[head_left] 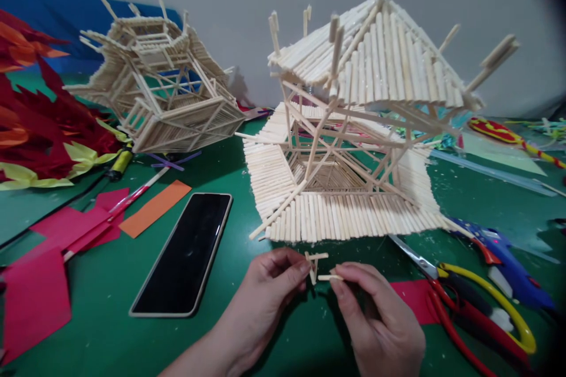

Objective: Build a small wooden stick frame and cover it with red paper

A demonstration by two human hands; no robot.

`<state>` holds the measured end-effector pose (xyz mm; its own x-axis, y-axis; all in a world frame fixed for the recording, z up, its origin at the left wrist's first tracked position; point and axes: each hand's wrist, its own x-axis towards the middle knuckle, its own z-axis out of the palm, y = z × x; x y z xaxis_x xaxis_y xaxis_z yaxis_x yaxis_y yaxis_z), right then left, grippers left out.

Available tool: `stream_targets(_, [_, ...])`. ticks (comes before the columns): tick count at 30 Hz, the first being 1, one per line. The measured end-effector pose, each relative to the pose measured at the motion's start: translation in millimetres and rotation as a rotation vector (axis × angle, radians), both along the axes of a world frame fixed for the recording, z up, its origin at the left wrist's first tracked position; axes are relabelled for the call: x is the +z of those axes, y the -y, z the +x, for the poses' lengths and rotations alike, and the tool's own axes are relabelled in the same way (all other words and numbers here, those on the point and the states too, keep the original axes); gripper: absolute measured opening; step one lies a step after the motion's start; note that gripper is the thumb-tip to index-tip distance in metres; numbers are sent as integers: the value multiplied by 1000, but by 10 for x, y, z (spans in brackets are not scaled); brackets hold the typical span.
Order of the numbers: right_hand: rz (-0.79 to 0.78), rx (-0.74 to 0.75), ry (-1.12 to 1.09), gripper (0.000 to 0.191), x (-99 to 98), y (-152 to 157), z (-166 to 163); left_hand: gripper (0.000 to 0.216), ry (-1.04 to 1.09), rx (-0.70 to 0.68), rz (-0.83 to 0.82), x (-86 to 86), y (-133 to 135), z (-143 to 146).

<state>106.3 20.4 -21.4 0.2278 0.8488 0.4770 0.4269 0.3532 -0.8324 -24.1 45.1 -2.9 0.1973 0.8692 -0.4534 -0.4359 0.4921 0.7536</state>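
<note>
My left hand [269, 288] pinches a small piece made of crossed pale wooden sticks [315, 264] just above the green mat. My right hand [375, 312] pinches a short loose stick [328, 277] and holds its tip against that piece. Both hands sit at the near edge, right in front of a large tiered pagoda model [354, 129] built of the same pale sticks. A second, smaller stick pagoda [159, 82] lies tilted on its side at the back left.
A black phone [186, 253] lies face up left of my hands. Red-and-yellow scissors [469, 300] and a blue glue gun [504, 259] lie at the right. Red and orange paper scraps [66, 230] and red and yellow paper leaves [39, 123] cover the left of the green mat [110, 300].
</note>
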Motion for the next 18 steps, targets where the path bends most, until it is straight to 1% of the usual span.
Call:
stream_targets(4, [-8,8,11,20,5,-4,0,8,1,-1,-2,2,5,4])
stream_targets(11, [-50,23,-33,17,8,2,-21,7,13,-10,2,6,25,-6])
stream_targets(18, [-63,-9,-46,16,11,-7,-34,7,29,-11,-4,-3,15,2])
